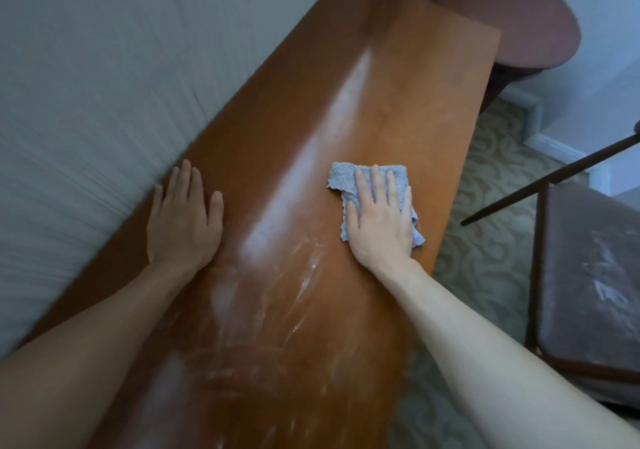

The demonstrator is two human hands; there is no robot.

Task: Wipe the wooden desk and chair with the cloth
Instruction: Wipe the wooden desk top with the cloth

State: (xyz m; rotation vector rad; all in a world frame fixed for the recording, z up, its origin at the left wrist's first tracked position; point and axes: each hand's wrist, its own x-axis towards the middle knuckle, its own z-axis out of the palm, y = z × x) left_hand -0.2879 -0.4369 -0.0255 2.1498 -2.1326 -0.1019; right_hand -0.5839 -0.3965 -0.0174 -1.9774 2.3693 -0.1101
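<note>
A long wooden desk (398, 77) runs from the bottom of the view up to the top centre. White dusty streaks cover its near half. A small blue-grey cloth (341, 176) lies on the desk near its right edge. My right hand (379, 220) presses flat on the cloth with straight fingers. My left hand (183, 216) rests flat on the bare desk near the left edge, by the wall. The wooden chair (588, 292) stands at the right, its dark seat marked with white smears.
A pale wall (86, 84) runs along the desk's left side. A round dark wooden table (512, 15) stands beyond the desk's far right corner. Patterned carpet (485, 240) lies between desk and chair. A dark thin bar (554, 178) slants above the chair.
</note>
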